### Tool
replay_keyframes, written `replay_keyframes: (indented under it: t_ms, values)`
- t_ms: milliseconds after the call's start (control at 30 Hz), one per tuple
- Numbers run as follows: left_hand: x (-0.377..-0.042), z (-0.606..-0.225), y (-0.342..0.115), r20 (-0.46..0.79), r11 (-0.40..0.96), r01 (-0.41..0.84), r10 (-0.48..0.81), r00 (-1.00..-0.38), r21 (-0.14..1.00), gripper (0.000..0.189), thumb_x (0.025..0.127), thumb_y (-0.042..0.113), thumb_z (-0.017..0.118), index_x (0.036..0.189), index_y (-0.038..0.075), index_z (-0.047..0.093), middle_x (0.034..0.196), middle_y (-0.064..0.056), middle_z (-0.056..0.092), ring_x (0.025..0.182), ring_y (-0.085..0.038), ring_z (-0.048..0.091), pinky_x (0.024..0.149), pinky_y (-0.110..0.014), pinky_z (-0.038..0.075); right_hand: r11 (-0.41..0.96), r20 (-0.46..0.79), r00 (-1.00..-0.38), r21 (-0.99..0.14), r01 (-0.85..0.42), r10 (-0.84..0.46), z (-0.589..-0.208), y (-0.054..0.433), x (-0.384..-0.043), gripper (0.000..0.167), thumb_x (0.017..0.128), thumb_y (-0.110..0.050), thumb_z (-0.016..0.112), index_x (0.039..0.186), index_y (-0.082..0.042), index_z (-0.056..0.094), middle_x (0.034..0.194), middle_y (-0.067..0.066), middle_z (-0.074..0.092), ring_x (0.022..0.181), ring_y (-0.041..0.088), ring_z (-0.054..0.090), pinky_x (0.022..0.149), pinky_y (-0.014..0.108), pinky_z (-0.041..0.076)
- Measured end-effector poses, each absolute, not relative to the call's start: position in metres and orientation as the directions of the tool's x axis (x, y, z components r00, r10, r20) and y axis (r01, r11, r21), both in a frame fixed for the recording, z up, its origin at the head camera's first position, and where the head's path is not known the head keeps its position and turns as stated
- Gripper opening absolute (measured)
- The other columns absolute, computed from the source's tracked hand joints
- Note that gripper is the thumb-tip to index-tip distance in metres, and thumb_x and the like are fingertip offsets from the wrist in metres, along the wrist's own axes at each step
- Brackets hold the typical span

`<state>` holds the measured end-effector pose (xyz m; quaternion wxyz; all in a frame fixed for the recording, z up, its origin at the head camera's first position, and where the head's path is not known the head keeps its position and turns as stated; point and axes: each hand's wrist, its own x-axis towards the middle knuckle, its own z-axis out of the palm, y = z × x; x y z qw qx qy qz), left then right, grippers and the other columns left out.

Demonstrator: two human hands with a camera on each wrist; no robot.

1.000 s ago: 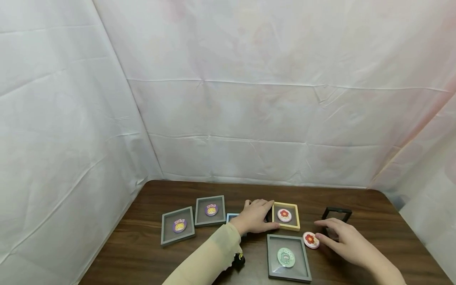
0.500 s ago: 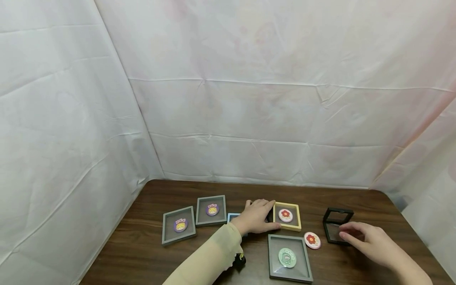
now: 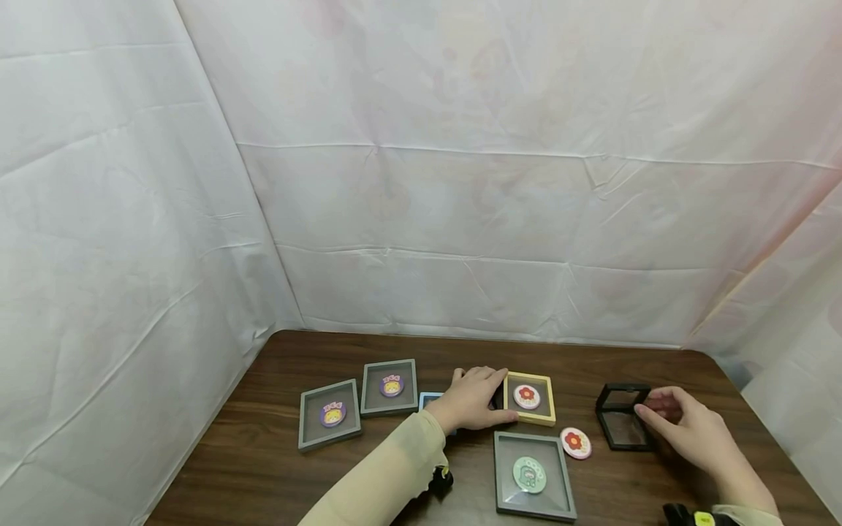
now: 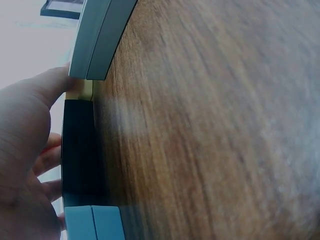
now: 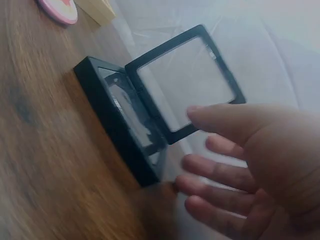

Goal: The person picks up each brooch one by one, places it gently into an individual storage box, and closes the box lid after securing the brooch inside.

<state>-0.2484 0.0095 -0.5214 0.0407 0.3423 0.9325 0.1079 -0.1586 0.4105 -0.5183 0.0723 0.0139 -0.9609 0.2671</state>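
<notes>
My left hand (image 3: 475, 400) lies over a black frame (image 4: 79, 150), its thumb and index finger reaching the left corners of the yellow frame (image 3: 552, 410). That yellow frame displays a red-flower badge (image 3: 526, 397). At the right, a small black display frame (image 3: 608, 431) stands unfolded on the table, its clear-windowed lid (image 5: 190, 65) tilted up. My right hand (image 3: 691, 431) is at the lid's right edge; in the right wrist view its thumb overlaps the lid and the other fingers are loosely bent. A loose red-flower badge (image 3: 576, 443) lies left of the black display frame.
Two grey frames (image 3: 301, 431) (image 3: 364, 391) with purple badges stand at the left. A blue frame (image 3: 429, 398) is partly hidden by my left hand. Nearest the front is a grey frame (image 3: 501, 475) with a green badge. White cloth (image 3: 427, 204) hangs behind the wooden table (image 3: 243, 467).
My right hand has moved right, from beside the loose badge, past the base of the black display frame, to its lid's edge. My left hand has stayed in place.
</notes>
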Motion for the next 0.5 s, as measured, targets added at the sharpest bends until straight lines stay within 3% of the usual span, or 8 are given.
replay_keyframes:
  t_ms: [100,133,200,367,500]
  values:
    - [-0.247,-0.521,0.011,0.003,0.739,0.632,0.649,-0.76,0.234,0.089,0.102,0.071,0.062,0.17,0.017,0.043,0.163,-0.002,0.054,0.151,-0.024,0.049,0.108,-0.05,0.041,0.831,0.146,-0.989,-0.551,-0.071,0.013,-0.525,0.41,-0.161,0.057,0.108,-0.041,0.072,0.144,0.002,0.061,0.119,0.02,0.077,0.103,0.04,0.075,0.081,0.063,0.058]
    - [-0.247,-0.521,0.011,0.003,0.737,0.633,0.651,-0.759,0.237,0.089,0.102,0.071,0.063,0.169,0.017,0.043,0.163,-0.002,0.054,0.15,-0.024,0.049,0.108,-0.05,0.041,0.828,0.151,-0.988,-0.556,-0.073,0.014,-0.528,0.41,-0.161,0.055,0.108,-0.041,0.072,0.145,0.0,0.062,0.12,0.02,0.077,0.103,0.04,0.075,0.082,0.065,0.058]
    - [-0.247,-0.521,0.012,0.004,0.734,0.636,0.654,-0.756,0.24,0.089,0.102,0.071,0.063,0.169,0.016,0.043,0.162,-0.003,0.054,0.15,-0.024,0.05,0.108,-0.05,0.041,0.819,0.165,-0.986,-0.568,-0.084,0.013,-0.531,0.409,-0.161,0.046,0.109,-0.039,0.071,0.14,-0.005,0.069,0.119,0.016,0.078,0.103,0.028,0.074,0.082,0.064,0.057]
    - [-0.248,-0.522,0.012,0.014,0.736,0.638,0.652,-0.758,0.227,0.089,0.101,0.072,0.063,0.169,0.017,0.044,0.162,-0.002,0.055,0.149,-0.023,0.05,0.108,-0.05,0.041,0.814,0.215,-0.976,-0.575,-0.088,0.046,-0.537,0.407,-0.163,0.024,0.109,-0.037,0.071,0.118,-0.016,0.079,0.109,0.003,0.079,0.09,-0.006,0.061,0.076,0.04,0.056]
    - [-0.25,-0.522,0.01,0.015,0.744,0.629,0.643,-0.766,0.225,0.09,0.101,0.073,0.064,0.169,0.018,0.044,0.162,-0.001,0.054,0.149,-0.022,0.05,0.109,-0.051,0.04,0.802,0.238,-0.968,-0.592,-0.083,0.076,-0.543,0.403,-0.167,0.024,0.108,-0.037,0.072,0.115,-0.016,0.078,0.105,0.002,0.079,0.085,-0.005,0.061,0.071,0.032,0.051]
